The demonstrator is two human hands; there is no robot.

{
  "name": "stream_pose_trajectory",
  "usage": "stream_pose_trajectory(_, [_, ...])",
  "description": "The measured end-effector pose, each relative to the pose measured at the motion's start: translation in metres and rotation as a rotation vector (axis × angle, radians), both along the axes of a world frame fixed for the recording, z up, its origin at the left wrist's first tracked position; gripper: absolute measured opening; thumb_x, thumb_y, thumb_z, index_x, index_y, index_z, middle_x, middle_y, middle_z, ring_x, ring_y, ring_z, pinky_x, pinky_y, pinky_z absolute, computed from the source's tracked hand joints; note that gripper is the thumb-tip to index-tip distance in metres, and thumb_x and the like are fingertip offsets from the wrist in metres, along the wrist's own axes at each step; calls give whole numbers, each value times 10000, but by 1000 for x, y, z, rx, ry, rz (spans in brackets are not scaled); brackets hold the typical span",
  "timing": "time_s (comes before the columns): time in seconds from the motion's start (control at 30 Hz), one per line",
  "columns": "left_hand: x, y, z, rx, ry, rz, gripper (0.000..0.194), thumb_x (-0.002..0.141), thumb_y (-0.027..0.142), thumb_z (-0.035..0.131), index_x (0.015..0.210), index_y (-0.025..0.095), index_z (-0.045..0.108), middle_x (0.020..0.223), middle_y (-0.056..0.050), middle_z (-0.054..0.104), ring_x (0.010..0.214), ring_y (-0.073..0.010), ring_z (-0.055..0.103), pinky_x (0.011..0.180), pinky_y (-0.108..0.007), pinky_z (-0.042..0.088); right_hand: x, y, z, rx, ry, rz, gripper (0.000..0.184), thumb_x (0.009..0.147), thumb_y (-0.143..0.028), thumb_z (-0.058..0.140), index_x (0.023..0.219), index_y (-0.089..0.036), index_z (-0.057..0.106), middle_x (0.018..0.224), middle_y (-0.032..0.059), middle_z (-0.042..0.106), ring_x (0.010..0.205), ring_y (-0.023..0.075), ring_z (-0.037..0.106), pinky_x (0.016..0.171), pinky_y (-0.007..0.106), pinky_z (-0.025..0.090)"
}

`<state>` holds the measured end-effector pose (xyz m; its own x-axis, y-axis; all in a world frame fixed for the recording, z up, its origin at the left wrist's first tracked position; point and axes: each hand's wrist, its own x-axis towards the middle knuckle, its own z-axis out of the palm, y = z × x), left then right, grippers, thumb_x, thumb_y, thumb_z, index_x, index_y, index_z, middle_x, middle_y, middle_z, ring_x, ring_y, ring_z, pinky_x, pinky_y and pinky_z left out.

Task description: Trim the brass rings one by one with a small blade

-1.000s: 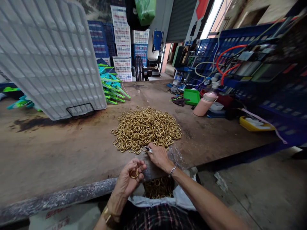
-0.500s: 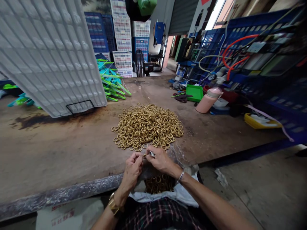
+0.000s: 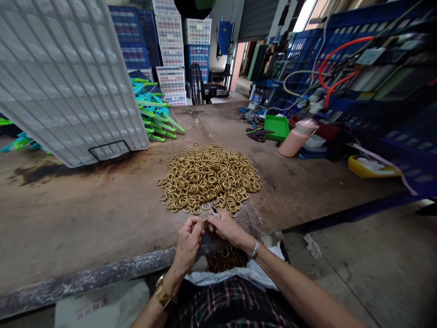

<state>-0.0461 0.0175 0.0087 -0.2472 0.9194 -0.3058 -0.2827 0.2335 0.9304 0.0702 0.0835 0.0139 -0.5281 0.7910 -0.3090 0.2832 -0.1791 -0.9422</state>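
Observation:
My left hand (image 3: 189,237) is closed, pinching a brass-coloured ring (image 3: 205,221) at the table's front edge. Close against it, my right hand (image 3: 228,227) is closed round a small tool (image 3: 215,211) with a dark tip; its exact kind is too small to tell. The right fingertips meet the ring, partly covering it. Just beyond both hands lies a heap of brass-coloured rings (image 3: 210,175), a few of them loose along its border. Below my wrists, more rings (image 3: 227,259) sit in a white sack (image 3: 254,269) at my lap.
A tall translucent ribbed plastic tray (image 3: 75,91) leans at the left of the brown table (image 3: 102,214). Green and turquoise plastic pieces (image 3: 159,114) stand behind it. On the right are a pink bottle (image 3: 296,139), a green tray (image 3: 277,127) and a yellow tray (image 3: 372,169).
The dark tip of the tool now points up past my right fingers, where the tool lay lower before. My right hand has turned slightly. The whole view has shifted a little.

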Motion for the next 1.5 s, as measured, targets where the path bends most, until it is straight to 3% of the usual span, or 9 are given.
stream_pose_trajectory(0.17, [1, 0, 9, -38, -93, -132, 309, 711, 459, 593, 715, 156, 531, 524, 65, 443, 364, -23, 264, 346, -159, 155, 0, 4, 1, 216, -6, 0, 181, 776, -275, 467, 633, -165, 480, 521, -64, 451, 491, 63, 389, 485, 166, 310])
stream_pose_trajectory(0.37, [2, -1, 7, -20, -184, -130, 291, 715, 444, 604, 740, 168, 513, 549, 66, 439, 386, -29, 265, 351, -153, 154, 4, 5, 0, 335, -149, 4, 216, 836, -223, 371, 746, -156, 556, 609, -23, 537, 577, 94, 479, 564, 186, 358])
stream_pose_trajectory(0.5, [3, 0, 7, -14, -149, -105, 311, 710, 464, 603, 705, 168, 505, 498, 80, 401, 375, -30, 252, 354, -157, 154, 9, -1, 0, 606, -413, 177, 188, 822, -187, 397, 746, -175, 569, 639, -7, 561, 603, 109, 485, 579, 198, 315])
stream_pose_trajectory(0.63, [5, 0, 7, -21, -74, -71, 348, 677, 493, 620, 686, 163, 512, 474, 81, 401, 369, -30, 263, 363, -164, 170, 11, -7, 2, 729, -605, 301, 173, 790, -144, 403, 824, -187, 567, 692, 10, 595, 615, 120, 498, 566, 216, 273])
stream_pose_trajectory(1.03, [2, -1, -6, 37, 86, -37, 320, 730, 475, 573, 645, 172, 519, 449, 75, 382, 381, -52, 272, 388, -183, 200, 3, -8, 10, 709, -755, 382, 216, 780, -146, 406, 944, -175, 544, 772, 53, 649, 678, 148, 579, 576, 222, 299])
stream_pose_trajectory(1.2, [4, -11, 4, 77, 122, -60, 315, 732, 457, 582, 618, 174, 509, 440, 74, 364, 386, -51, 279, 380, -179, 199, 0, 0, 9, 734, -840, 389, 239, 787, -151, 405, 991, -147, 528, 812, 91, 662, 726, 180, 611, 586, 238, 335])
stream_pose_trajectory(1.33, [8, -22, 18, 26, -53, -142, 322, 721, 481, 589, 648, 180, 503, 436, 73, 399, 352, -40, 276, 351, -171, 195, -3, 9, 4, 754, -898, 304, 237, 805, -141, 384, 1012, -134, 499, 820, 103, 664, 769, 199, 624, 611, 249, 365])
stream_pose_trajectory(1.5, [3, -19, 17, -23, -351, 1, 341, 678, 478, 633, 677, 166, 496, 612, 23, 541, 400, -37, 368, 336, -153, 246, -17, 12, -1, 753, -952, 128, 227, 849, -261, 413, 1050, -158, 428, 836, 96, 658, 779, 213, 630, 647, 275, 404])
